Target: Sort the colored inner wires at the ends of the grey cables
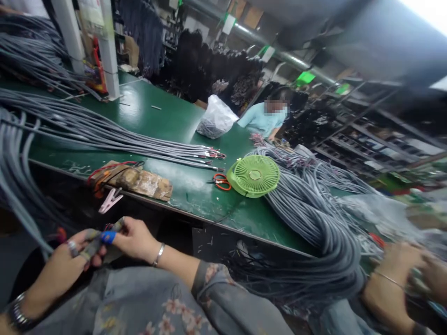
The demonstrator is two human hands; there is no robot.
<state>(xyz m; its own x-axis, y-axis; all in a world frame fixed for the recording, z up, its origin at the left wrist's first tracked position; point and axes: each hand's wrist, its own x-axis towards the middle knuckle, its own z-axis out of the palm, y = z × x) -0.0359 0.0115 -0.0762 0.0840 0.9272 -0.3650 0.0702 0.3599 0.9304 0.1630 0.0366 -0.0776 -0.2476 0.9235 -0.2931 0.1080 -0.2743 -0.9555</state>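
Cables (pixel 16 193): grey strands at the far left, dropping past the table edge; their lower ends reach the left hand and pass out of sight behind it.
Left hand (pixel 64 263): below the table edge, fingers bent and narrow, some taped, a ring worn; its fingertips meet those of the opposite hand. Whether it grips a strand cannot be told.
Right hand (pixel 138 239): turned inward, thumb wrapped in blue tape, fingers narrow; small dark reddish bits show near the fingertips, but what it holds cannot be told.
Table (pixel 195 204): green surface, crossing the view.
Bundle (pixel 150 139): grey lengths laid along the table, tips toward the fan.
Board (pixel 153 184): brown, at the near edge, red and black wires at its left end.
Clip (pixel 111 201): pale pink, at the edge just below the board.
Scissors (pixel 215 180): orange-handled, just left of the fan.
Fan (pixel 254 175): green, beside a thick grey coil (pixel 314 209).
Bag (pixel 216 118): translucent, across the table.
Co-worker (pixel 261 116): light-blue top, far side.
Neighbour's hand (pixel 393 274): blurred, lower right.
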